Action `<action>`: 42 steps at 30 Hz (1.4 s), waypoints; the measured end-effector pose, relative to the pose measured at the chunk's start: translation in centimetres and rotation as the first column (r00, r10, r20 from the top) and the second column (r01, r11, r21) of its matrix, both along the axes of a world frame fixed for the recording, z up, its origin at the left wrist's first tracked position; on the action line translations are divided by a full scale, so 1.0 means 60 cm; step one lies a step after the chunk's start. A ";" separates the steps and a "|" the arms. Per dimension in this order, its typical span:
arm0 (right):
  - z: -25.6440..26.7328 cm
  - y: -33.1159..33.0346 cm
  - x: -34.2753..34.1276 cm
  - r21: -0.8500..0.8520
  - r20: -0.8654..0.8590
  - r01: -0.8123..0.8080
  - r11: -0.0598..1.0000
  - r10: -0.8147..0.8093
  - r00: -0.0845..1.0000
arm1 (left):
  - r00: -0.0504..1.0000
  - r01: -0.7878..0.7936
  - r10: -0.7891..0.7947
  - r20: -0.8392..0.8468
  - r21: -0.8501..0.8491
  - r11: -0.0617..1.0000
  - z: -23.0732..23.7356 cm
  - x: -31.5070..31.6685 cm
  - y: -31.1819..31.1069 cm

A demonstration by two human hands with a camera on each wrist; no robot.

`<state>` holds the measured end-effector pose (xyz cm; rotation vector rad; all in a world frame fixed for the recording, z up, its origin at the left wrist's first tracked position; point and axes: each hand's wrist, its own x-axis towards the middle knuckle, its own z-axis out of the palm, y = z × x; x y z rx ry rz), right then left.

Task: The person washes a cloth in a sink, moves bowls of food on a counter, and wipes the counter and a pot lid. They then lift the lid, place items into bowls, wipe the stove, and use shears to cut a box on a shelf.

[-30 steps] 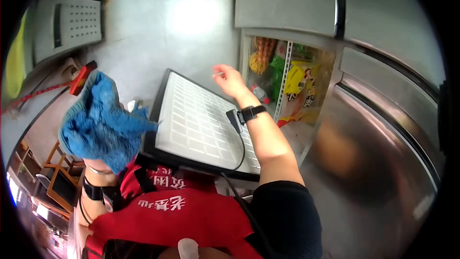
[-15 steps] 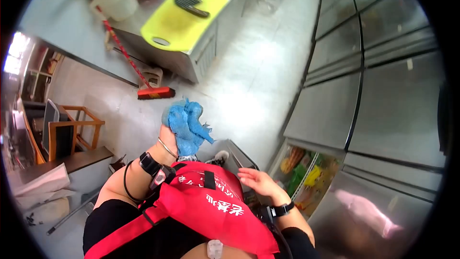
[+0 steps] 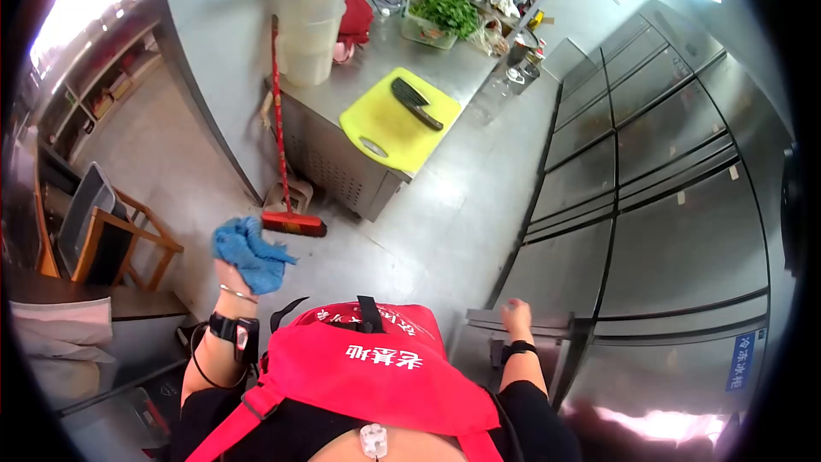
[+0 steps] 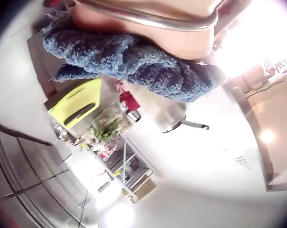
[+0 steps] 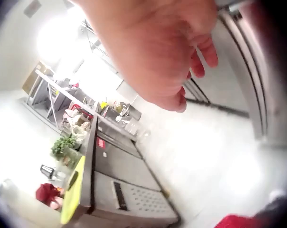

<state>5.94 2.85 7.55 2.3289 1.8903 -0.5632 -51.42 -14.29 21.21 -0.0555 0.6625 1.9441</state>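
A crumpled blue terry cloth (image 3: 254,254) is gripped by the left hand (image 3: 229,278). Beside the right hand (image 3: 516,316), whose grip cannot be told, is a low grey steel door (image 3: 479,344); fingers could be pinched if it is swung shut.

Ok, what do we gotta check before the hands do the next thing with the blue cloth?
1. Cloth held by the left hand: ok.
2. Right hand with nothing in its grip: ok, as far as its side view shows.
3. Knife lying on the yellow board: ok.
4. Broom head off the floor: not ok, it's down by the counter.
5. Cloth clean: cannot tell.
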 end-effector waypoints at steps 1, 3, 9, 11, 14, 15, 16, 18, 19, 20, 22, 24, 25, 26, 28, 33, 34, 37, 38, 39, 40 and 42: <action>-0.028 0.007 -0.036 -0.073 -0.146 0.043 0.996 -0.053 0.988 | 0.997 -0.030 0.034 -0.071 0.057 0.998 -0.019 -0.032 -0.022; -0.002 -0.009 -0.156 -0.080 -0.102 -0.276 0.958 0.268 0.958 | 0.988 -0.059 0.074 -0.138 0.114 0.992 -0.033 -0.065 -0.047; -0.052 0.024 -0.350 -0.044 -0.184 -0.638 0.769 0.621 0.762 | 0.920 -0.356 0.354 -0.170 0.020 0.934 -0.041 -0.127 -0.041; -0.083 0.073 -0.390 -0.150 -0.278 -0.749 0.645 0.700 0.658 | 0.921 -0.335 0.342 -0.188 0.069 0.940 -0.063 -0.168 -0.022; -0.066 0.133 -0.493 -0.140 -0.341 -0.842 0.521 0.773 0.535 | 0.901 -0.349 0.376 -0.217 0.152 0.925 -0.090 -0.201 -0.012; -0.051 0.163 -0.550 -0.184 -0.400 -0.856 0.484 0.758 0.515 | 0.817 -0.459 0.432 -0.382 0.022 0.888 -0.090 -0.211 0.002; -0.046 0.184 -0.595 -0.107 -0.435 -0.903 0.416 0.797 0.419 | 0.706 -0.598 0.463 -0.536 -0.101 0.795 -0.081 -0.212 0.004; 0.002 0.205 -0.696 -0.043 -0.550 -0.951 0.307 0.787 0.279 | 0.793 -0.604 0.572 -0.210 -0.152 0.782 0.000 -0.208 0.010; 0.018 0.210 -0.750 -0.027 -0.580 -0.967 0.255 0.783 0.223 | 0.768 -0.634 0.613 -0.186 -0.083 0.769 0.017 -0.217 0.008; 0.029 0.215 -0.802 -0.015 -0.613 -0.982 0.187 0.774 0.157 | 0.751 -0.652 0.640 -0.164 -0.024 0.758 0.025 -0.230 0.000; 0.038 0.217 -0.902 -0.005 -0.653 -0.999 0.045 0.757 0.038 | 0.721 -0.682 0.685 -0.103 0.071 0.728 -0.020 -0.262 -0.025; 0.047 0.212 -1.009 0.184 -0.624 -0.978 -0.102 0.757 -0.196 | 0.725 -0.666 0.685 -0.068 0.180 0.724 -0.035 -0.281 -0.043; 0.066 0.191 -1.068 0.180 -0.619 -0.973 -0.145 0.752 -0.227 | 0.700 -0.676 0.708 -0.093 0.234 0.699 -0.031 -0.298 -0.062; 0.082 0.165 -1.124 0.239 -0.634 -0.956 -0.167 0.719 -0.284 | 0.677 -0.678 0.726 -0.120 0.285 0.678 -0.029 -0.312 -0.080; 0.104 0.111 -1.218 0.215 -0.732 -0.964 -0.158 0.627 -0.266 | 0.597 -0.768 0.797 -0.087 0.226 0.599 0.007 -0.335 -0.104; 0.069 -0.020 -1.416 0.168 -0.734 -0.936 -0.310 0.594 -0.328 | 0.384 -0.899 0.919 -0.094 0.191 0.395 -0.138 -0.499 -0.243; 0.081 -0.009 -1.415 0.145 -0.717 -0.933 -0.330 0.615 -0.329 | 0.371 -0.879 0.922 -0.110 0.277 0.387 -0.057 -0.484 -0.218; 0.096 -0.075 -1.500 0.062 -0.705 -0.927 -0.370 0.641 -0.304 | 0.387 -0.881 0.922 -0.012 0.289 0.374 -0.045 -0.554 -0.284; 0.111 -0.088 -1.518 0.036 -0.680 -0.928 -0.371 0.671 -0.295 | 0.371 -0.880 0.929 0.003 0.322 0.350 -0.044 -0.570 -0.302; 0.120 -0.103 -1.540 0.041 -0.683 -0.930 -0.367 0.669 -0.294 | 0.357 -0.908 0.934 0.030 0.245 0.340 -0.005 -0.567 -0.307; 0.128 -0.115 -1.554 0.080 -0.642 -0.894 -0.442 0.663 -0.385 | 0.328 -0.907 0.945 0.002 0.279 0.314 0.008 -0.568 -0.315; 0.126 -0.123 -1.567 0.154 -0.595 -0.824 -0.546 0.614 -0.518 | 0.446 -0.807 0.893 -0.066 0.402 0.433 0.027 -0.550 -0.327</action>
